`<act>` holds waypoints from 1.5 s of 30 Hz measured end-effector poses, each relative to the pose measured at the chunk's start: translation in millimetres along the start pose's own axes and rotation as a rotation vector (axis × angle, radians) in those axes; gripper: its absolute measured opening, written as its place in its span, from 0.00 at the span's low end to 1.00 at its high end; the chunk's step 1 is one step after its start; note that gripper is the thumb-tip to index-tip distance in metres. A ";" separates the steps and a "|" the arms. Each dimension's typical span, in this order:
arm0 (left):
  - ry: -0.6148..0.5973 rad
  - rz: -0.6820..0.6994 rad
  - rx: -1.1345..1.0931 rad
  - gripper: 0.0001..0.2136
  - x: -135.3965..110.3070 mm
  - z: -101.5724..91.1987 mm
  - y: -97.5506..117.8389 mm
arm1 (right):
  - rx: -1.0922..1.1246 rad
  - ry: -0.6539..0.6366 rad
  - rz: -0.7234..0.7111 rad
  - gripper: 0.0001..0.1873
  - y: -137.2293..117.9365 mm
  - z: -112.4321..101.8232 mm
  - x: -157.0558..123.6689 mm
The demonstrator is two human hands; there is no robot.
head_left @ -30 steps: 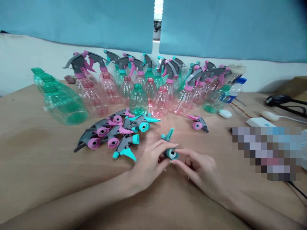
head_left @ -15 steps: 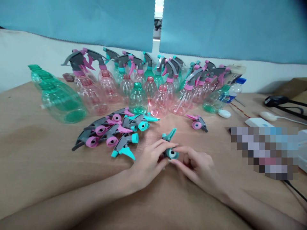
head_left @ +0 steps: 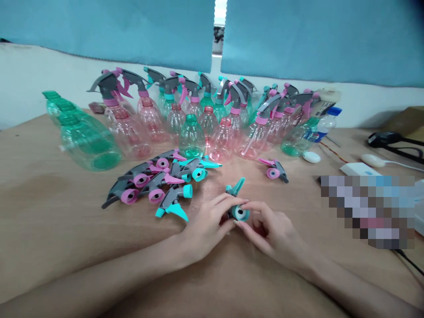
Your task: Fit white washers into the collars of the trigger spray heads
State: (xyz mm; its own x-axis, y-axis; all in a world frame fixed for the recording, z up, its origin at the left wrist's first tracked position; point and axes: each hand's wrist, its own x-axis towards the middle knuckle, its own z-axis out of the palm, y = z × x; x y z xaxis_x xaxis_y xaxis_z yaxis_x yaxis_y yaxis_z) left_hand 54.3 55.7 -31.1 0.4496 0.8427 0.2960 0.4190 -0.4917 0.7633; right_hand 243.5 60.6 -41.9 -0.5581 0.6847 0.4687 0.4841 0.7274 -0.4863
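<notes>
Both my hands meet at the table's middle around one teal and grey spray trigger head (head_left: 237, 203). My left hand (head_left: 207, 225) pinches its body from the left, fingers curled round it. My right hand (head_left: 273, 232) holds its teal screw collar from the right with thumb and fingertips. The trigger's teal lever points up and away from me. A pile of loose trigger heads (head_left: 155, 183), pink and teal, lies just left of my hands. One pink trigger head (head_left: 274, 171) lies alone behind my right hand.
Several pink and green plastic bottles (head_left: 205, 123), some capped with triggers, stand at the back of the wooden table (head_left: 49, 221). Green bottles (head_left: 86, 141) lie stacked at the left. A white box (head_left: 359, 169), cables and a blurred patch sit at the right.
Nothing has visibly changed apart from a slight shift of the view; both hands keep hold of the trigger head in the same spot.
</notes>
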 end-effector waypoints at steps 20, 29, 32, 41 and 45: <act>-0.061 -0.011 0.045 0.12 0.7 -1.8 3.0 | 0.172 -0.120 0.163 0.10 -3.3 -5.8 4.8; -0.079 -0.018 0.058 0.05 0.0 -2.1 5.8 | 0.124 -0.103 0.101 0.09 -4.6 -7.3 6.5; -0.091 -0.002 0.047 0.07 0.3 -2.3 5.4 | 0.061 -0.075 0.051 0.07 -2.2 -3.8 6.2; -0.030 -0.048 0.023 0.14 2.0 -3.4 1.4 | 0.029 -0.081 0.097 0.15 2.9 -1.7 7.9; -0.022 -0.017 0.014 0.14 1.4 -2.8 0.9 | 0.058 -0.102 0.120 0.16 3.0 -3.4 7.6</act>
State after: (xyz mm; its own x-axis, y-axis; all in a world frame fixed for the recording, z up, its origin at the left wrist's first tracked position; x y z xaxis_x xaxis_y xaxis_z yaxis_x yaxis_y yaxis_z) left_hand 53.0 57.0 -28.4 0.4599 0.8458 0.2704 0.4371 -0.4806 0.7602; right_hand 243.0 68.2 -37.3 -0.5657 0.7563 0.3287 0.5131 0.6349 -0.5777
